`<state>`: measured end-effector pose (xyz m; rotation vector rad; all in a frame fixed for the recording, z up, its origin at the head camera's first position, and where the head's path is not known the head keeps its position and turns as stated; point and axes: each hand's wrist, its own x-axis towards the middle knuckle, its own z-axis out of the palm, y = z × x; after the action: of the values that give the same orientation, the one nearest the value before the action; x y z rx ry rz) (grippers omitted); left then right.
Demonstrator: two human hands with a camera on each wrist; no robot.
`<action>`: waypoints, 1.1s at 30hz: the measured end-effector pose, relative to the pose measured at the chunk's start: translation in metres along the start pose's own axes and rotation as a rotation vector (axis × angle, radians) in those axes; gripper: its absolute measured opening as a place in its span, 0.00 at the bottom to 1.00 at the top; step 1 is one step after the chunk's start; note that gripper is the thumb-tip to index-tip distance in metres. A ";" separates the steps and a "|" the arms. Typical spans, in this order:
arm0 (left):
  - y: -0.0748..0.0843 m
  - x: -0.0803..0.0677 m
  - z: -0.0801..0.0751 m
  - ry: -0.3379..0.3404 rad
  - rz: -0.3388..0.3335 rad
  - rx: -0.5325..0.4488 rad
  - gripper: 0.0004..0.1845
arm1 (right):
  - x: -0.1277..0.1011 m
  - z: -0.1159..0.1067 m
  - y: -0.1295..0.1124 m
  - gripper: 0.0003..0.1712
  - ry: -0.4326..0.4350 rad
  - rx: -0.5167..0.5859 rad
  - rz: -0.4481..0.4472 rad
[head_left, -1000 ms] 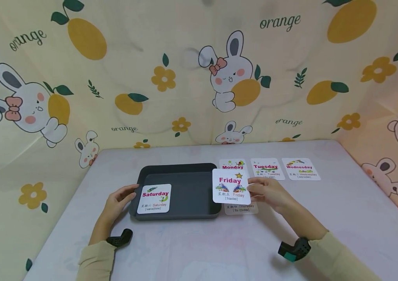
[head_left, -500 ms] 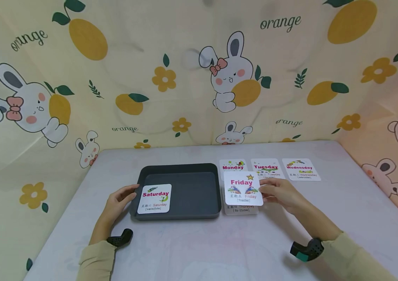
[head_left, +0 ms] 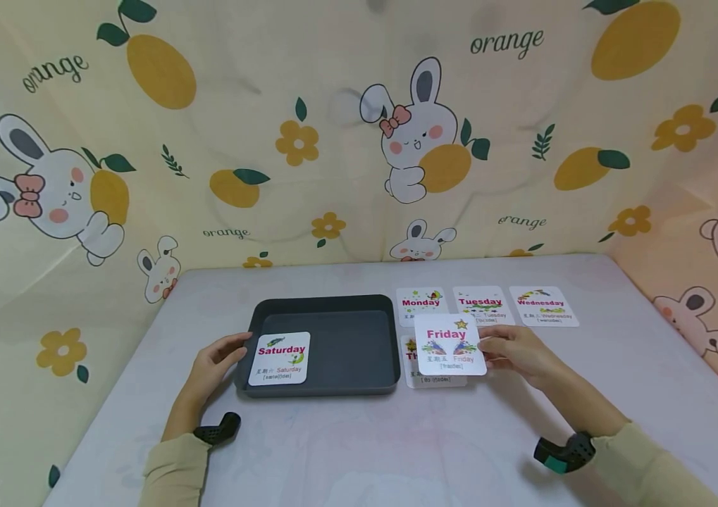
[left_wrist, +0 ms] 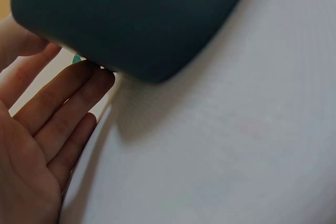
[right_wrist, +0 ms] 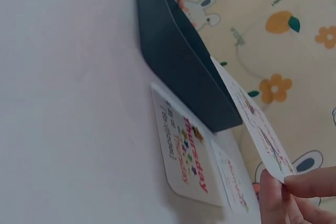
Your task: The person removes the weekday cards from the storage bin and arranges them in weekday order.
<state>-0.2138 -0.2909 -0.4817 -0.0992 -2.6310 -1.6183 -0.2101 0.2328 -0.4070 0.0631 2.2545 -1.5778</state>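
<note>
My right hand (head_left: 517, 352) pinches the right edge of a white Friday card (head_left: 450, 345) between thumb and fingers. This card is held raised, overlapping the Thursday card (right_wrist: 186, 156), which lies on the table right of the tray. My left hand (head_left: 215, 362) holds the left rim of a dark grey tray (head_left: 346, 389); in the left wrist view several fingers (left_wrist: 79, 93) are at its outer wall. A Saturday card (head_left: 279, 359) lies inside the tray on its left side.
Behind the Friday card, a Monday card (head_left: 421, 304), a Tuesday card (head_left: 485, 301) and a Wednesday card (head_left: 544, 305) lie in a row on the pale table (head_left: 346, 451). A patterned cloth (head_left: 308, 63) hangs behind the table.
My right hand has moved the Friday card rightward and slightly toward me, away from the tray's right edge, uncovering more of the Monday card. My left hand and the tray stay put.
</note>
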 end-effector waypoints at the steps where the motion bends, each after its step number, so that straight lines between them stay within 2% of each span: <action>1: 0.000 0.000 0.000 0.000 -0.002 0.000 0.22 | 0.000 -0.001 0.002 0.29 -0.002 -0.004 -0.002; 9: 0.001 0.000 0.000 -0.003 -0.032 0.010 0.23 | -0.001 -0.012 0.012 0.27 -0.009 0.004 0.005; 26: 0.000 0.000 -0.001 0.002 -0.042 0.030 0.23 | -0.002 -0.047 0.029 0.29 0.003 -0.021 0.058; 33: 0.002 -0.001 -0.001 -0.004 -0.043 0.017 0.22 | 0.000 -0.057 0.035 0.27 -0.013 0.012 0.080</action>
<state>-0.2130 -0.2910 -0.4797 -0.0457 -2.6666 -1.6101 -0.2172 0.2975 -0.4216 0.1444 2.2050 -1.5457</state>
